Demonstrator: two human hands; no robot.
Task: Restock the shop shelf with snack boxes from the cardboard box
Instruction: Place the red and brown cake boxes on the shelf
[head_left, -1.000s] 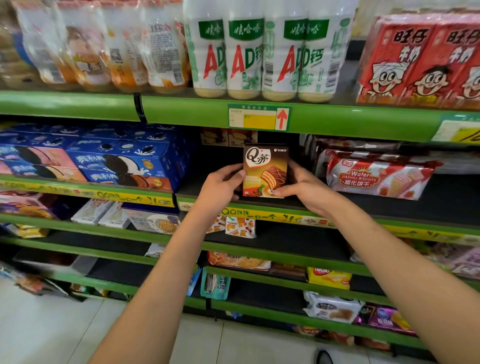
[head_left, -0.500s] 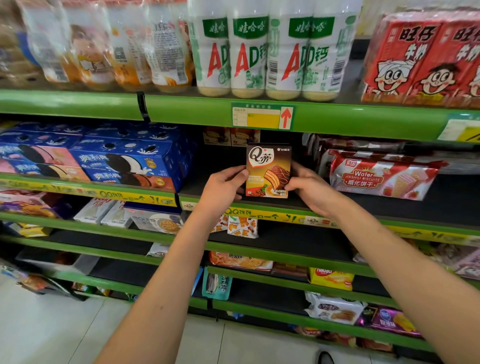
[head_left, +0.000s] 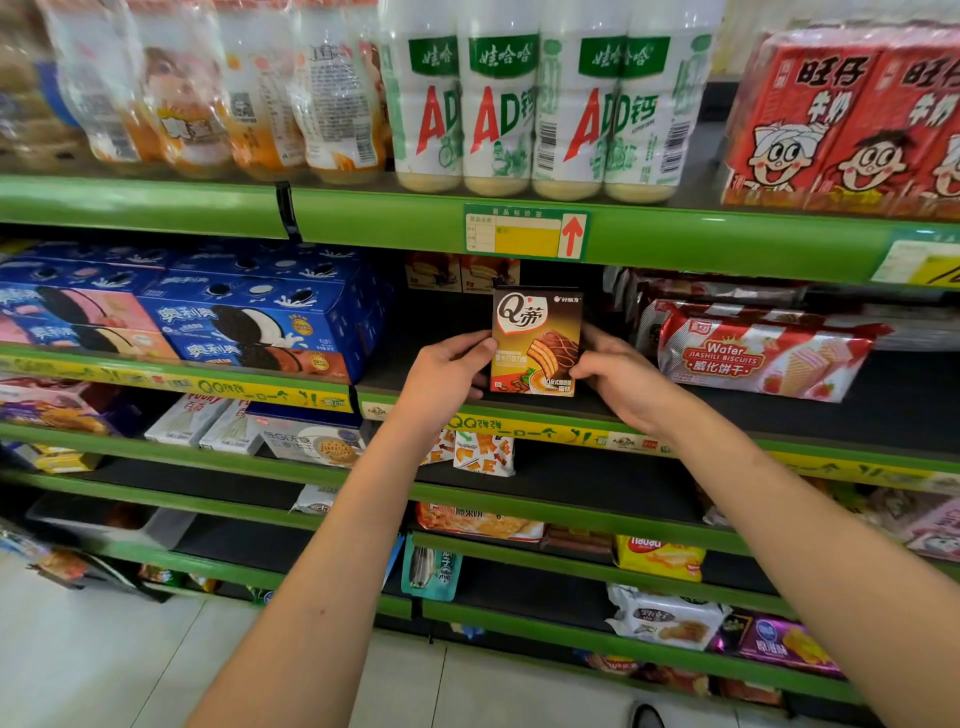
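Each hand's grip pinches a side edge of the snack box (head_left: 536, 340): left hand (head_left: 448, 375) on its left edge, right hand (head_left: 621, 376) on its right. The box stands upright on the shelf (head_left: 831, 415), long axis vertical, front facing outward, just left of the wafer packet (head_left: 753, 353).

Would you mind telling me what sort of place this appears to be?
Most likely a small grocery or convenience shop: tiered green shelves carry a price tag, packaged snacks and bottled milk drinks, and both hands, left hand and right hand, set a snack box upright.
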